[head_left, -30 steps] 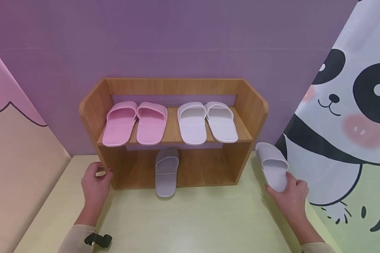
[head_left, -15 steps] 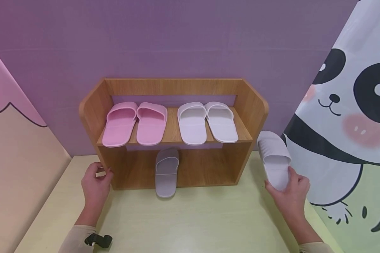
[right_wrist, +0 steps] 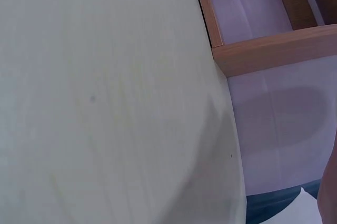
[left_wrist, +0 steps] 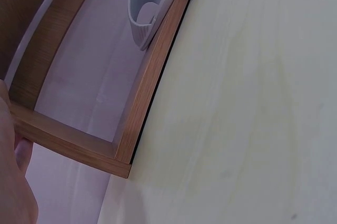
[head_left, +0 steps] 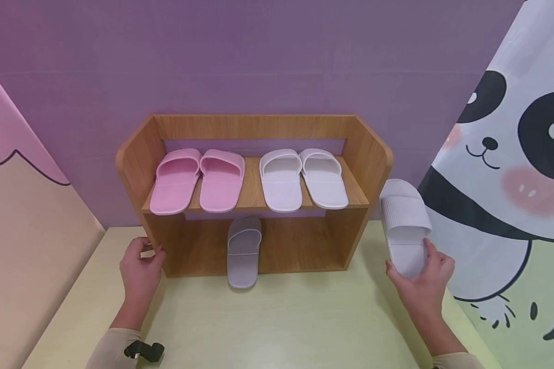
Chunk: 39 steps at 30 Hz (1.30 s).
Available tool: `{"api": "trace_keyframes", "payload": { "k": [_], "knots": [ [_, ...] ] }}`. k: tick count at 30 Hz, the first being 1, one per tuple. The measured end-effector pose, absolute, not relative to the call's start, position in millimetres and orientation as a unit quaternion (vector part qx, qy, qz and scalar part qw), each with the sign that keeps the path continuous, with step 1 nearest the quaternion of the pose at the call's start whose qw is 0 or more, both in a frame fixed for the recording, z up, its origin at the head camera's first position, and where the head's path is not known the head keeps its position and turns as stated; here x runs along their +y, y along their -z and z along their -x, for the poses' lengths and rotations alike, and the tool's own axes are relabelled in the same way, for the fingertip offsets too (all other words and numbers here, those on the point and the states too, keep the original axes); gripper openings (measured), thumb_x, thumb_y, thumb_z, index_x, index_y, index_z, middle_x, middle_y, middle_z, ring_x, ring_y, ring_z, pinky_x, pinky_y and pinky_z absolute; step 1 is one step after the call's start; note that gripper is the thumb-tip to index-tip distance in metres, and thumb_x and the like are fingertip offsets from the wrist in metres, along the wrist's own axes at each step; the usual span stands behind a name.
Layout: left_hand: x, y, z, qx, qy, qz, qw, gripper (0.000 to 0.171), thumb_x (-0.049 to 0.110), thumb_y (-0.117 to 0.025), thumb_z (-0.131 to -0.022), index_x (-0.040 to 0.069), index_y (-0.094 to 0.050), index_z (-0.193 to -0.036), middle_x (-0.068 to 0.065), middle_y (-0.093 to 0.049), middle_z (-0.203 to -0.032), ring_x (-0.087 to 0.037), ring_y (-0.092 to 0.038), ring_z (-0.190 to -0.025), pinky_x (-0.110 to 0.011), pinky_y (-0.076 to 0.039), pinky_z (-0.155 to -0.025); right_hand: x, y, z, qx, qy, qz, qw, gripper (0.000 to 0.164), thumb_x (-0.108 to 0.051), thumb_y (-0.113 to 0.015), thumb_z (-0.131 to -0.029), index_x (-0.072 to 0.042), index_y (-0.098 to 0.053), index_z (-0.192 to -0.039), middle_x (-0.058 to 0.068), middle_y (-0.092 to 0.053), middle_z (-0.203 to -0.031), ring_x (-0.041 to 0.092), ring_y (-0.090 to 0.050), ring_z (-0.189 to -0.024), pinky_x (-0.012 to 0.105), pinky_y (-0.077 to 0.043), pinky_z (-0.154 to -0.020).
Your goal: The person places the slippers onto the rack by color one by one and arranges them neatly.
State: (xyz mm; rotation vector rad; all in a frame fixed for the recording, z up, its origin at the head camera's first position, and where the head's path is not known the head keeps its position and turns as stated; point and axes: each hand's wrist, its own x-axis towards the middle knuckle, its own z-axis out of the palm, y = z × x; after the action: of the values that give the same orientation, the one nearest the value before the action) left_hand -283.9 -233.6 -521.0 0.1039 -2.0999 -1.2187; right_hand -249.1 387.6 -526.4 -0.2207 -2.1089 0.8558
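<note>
My right hand (head_left: pixel 426 287) holds a white slipper (head_left: pixel 405 212) by its heel end, thumb on one side and fingers on the other. The slipper is off the table, toe pointing away, to the right of a wooden shoe rack (head_left: pixel 254 126). At the rack's left side panel, my left hand (head_left: pixel 140 274) pinches the front edge between thumb and fingers. A lone greyish slipper (head_left: pixel 243 259) lies on the lower shelf, its heel jutting past the front. In the right wrist view only a sliver of the hand (right_wrist: pixel 329 187) shows; the held slipper is out of that view.
On the upper shelf sit a pink pair of slippers (head_left: pixel 175 187) at left and a white pair (head_left: pixel 281 187) at right. The rack stands on a pale table (head_left: pixel 268 323) against a purple backdrop (head_left: pixel 258 61). A panda-print sheet (head_left: pixel 480 195) borders the right side.
My right hand has tilted the white slipper's toe upward and shifted it slightly right, clear of the rack's side. The left hand and the rack stay where they were.
</note>
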Motion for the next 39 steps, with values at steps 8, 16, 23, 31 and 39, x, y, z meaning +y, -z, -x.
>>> {"api": "trace_keyframes", "payload": {
  "k": [8, 16, 23, 31, 39],
  "knots": [
    [-234, 524, 286, -0.807, 0.466, -0.037, 0.359, 0.018, -0.001, -0.075, -0.097, -0.002, -0.068, -0.114, -0.014, -0.073, -0.116, -0.003, -0.062, -0.1, -0.002, -0.049, -0.075, 382, 523, 244, -0.826, -0.353, 0.07, 0.435, 0.107, -0.016, -0.097, -0.071, -0.013, -0.045, -0.165, 0.029, -0.039, -0.14, 0.034, -0.04, -0.137, 0.054, -0.045, -0.099],
    [-233, 523, 285, -0.809, 0.464, -0.037, 0.36, 0.019, -0.002, -0.074, -0.098, -0.002, -0.067, -0.115, -0.015, -0.072, -0.116, -0.014, -0.065, -0.102, -0.002, -0.047, -0.076, 376, 521, 240, -0.811, -0.354, 0.035, 0.464, 0.107, -0.014, -0.096, -0.068, -0.01, -0.047, -0.163, 0.03, -0.04, -0.138, 0.012, -0.039, -0.134, 0.037, -0.042, -0.1],
    [-233, 522, 286, -0.806, 0.466, -0.038, 0.362, 0.018, -0.002, -0.075, -0.097, -0.002, -0.067, -0.114, -0.014, -0.072, -0.115, -0.001, -0.061, -0.099, -0.002, -0.048, -0.075, 371, 518, 236, -0.803, -0.363, 0.003, 0.473, 0.106, -0.018, -0.094, -0.069, -0.008, -0.046, -0.163, -0.023, -0.034, -0.137, 0.001, -0.035, -0.137, 0.02, -0.037, -0.101],
    [-233, 523, 286, -0.806, 0.464, -0.034, 0.367, 0.018, -0.002, -0.074, -0.097, -0.003, -0.067, -0.114, -0.015, -0.072, -0.115, 0.003, -0.059, -0.098, -0.002, -0.048, -0.074, 365, 518, 236, -0.764, -0.39, -0.019, 0.514, 0.108, -0.013, -0.094, -0.062, -0.002, -0.047, -0.159, -0.02, -0.031, -0.139, 0.007, -0.044, -0.131, 0.022, -0.037, -0.101],
    [-233, 524, 287, -0.805, 0.466, -0.032, 0.366, 0.018, -0.002, -0.074, -0.097, -0.003, -0.067, -0.113, -0.016, -0.072, -0.114, -0.011, -0.064, -0.101, -0.002, -0.048, -0.074, 347, 511, 230, -0.741, -0.402, -0.049, 0.535, 0.106, -0.014, -0.09, -0.059, 0.008, -0.048, -0.154, -0.016, -0.036, -0.137, 0.007, -0.042, -0.127, 0.024, -0.034, -0.096]
  ]
}}
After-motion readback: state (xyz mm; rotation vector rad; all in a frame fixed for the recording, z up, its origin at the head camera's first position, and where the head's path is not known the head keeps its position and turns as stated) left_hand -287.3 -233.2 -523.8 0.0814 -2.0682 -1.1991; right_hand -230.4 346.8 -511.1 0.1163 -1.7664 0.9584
